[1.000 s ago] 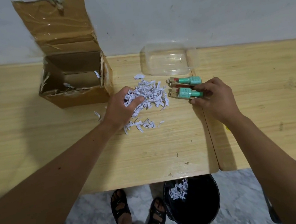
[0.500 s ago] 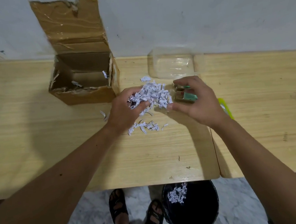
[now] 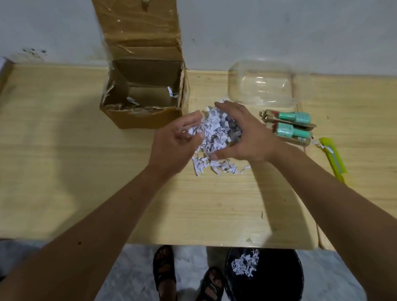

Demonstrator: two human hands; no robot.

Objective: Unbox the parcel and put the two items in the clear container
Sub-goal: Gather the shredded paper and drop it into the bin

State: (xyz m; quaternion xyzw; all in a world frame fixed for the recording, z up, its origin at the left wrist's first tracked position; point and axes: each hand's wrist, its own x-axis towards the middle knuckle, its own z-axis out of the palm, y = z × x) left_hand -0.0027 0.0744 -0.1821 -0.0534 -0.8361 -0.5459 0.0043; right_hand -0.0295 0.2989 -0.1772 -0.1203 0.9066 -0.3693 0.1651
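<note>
The opened cardboard parcel box stands at the back of the wooden table with its flap up; only a few paper scraps lie inside. The clear container sits empty to its right. Two teal-capped items in brown card packaging lie side by side just in front of the container. Between the box and the items is a pile of shredded white paper. My left hand and my right hand cup this pile from both sides, fingers curled around the shreds.
A yellow-green utility knife lies on the table right of the items. A black bin with some shredded paper in it stands on the floor below the table's front edge, beside my sandalled feet.
My right hand has left the two items and moved left onto the shredded paper. Both hands now close around the pile. The camera has shifted, showing the knife.
</note>
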